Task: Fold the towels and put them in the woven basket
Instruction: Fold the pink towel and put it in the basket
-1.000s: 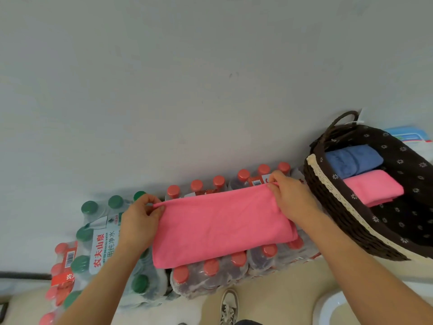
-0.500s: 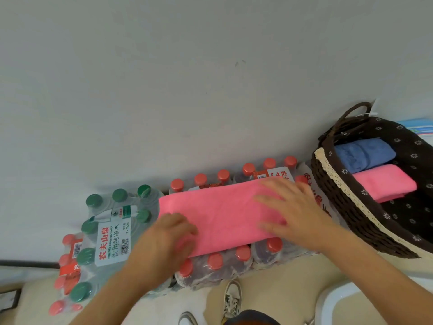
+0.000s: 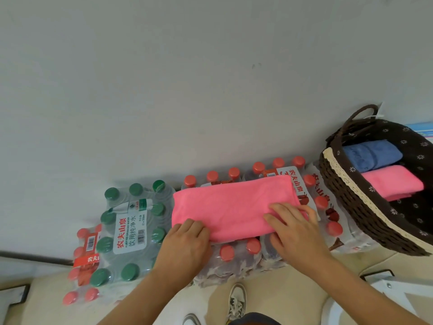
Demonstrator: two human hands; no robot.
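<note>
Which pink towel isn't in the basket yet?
The pink towel on the red-capped bottles, touched by the left hand and right hand. The other pink towel lies in the woven basket.

Premises: probably a storage corner of a home or small office; the narrow view prevents confirmation. Evidence: shrink-wrapped packs of green-capped water bottles [image 3: 131, 228] and red-capped water bottles [image 3: 236, 256] on a beige tiled floor [image 3: 281, 292] against a plain grey-white wall [image 3: 210, 78], with a dark brown woven basket [image 3: 351, 202] at one end.

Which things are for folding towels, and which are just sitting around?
Job: pink towel on the bottles, left hand, right hand, woven basket, blue towel and folded pink towel inside.
Just there: green-capped bottle pack, red-capped bottle packs, shoe.
</note>
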